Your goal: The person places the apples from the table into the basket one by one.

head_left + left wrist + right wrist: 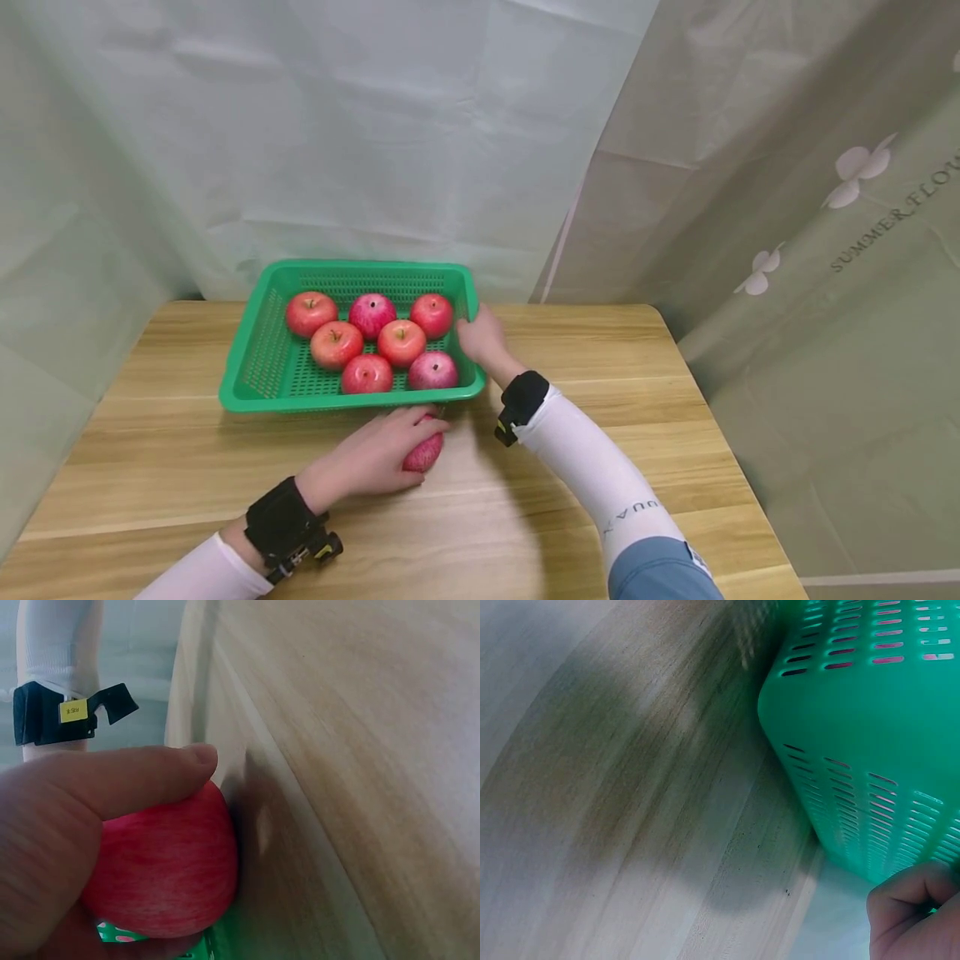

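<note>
A red apple (423, 446) is in my left hand (372, 454), just in front of the basket's near side. In the left wrist view the thumb lies along one side of that apple (169, 862) and the other fingers curve round below it. My right hand (483, 337) grips the right rim of the green plastic basket (300, 406), its fingers curled over the edge. Several apples (337, 345) sit inside the basket, mostly toward its middle and right. The right wrist view shows the basket's slotted outer wall (855, 720) with the curled right hand (919, 915) at it.
The basket stands at the back of a wooden table (600, 433). Behind the table hangs a pale curtain (375, 150), and a printed curtain (817, 333) hangs along the right side.
</note>
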Available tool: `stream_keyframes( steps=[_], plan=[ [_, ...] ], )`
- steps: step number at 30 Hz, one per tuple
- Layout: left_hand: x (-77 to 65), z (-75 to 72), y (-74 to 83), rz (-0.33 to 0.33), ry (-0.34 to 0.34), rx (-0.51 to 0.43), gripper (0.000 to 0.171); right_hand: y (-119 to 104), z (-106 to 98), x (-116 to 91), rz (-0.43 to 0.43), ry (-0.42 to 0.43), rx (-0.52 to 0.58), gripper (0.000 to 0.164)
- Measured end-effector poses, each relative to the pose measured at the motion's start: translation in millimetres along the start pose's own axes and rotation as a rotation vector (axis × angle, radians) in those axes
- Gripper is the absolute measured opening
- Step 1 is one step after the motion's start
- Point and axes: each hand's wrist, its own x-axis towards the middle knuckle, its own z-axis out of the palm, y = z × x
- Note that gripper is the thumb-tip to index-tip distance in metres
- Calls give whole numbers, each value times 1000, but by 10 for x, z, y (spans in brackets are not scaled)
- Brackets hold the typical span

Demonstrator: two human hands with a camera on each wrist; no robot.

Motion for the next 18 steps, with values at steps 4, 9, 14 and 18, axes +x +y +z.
stream_keyframes(
  steps=[4,9,14,18],
  plan=[
    [2,9,0,-1,-2,12,72,24,15,16,4,-2,-28,40],
    [-7,16,3,1,-1,13,71,32,29,23,7,0,-23,38],
    [-16,17,12,-2,6,10,70,29,31,21,6,2,-21,37],
    [-16,14,11,1,17,7,69,33,29,32,2,-3,-13,37]
  ],
)
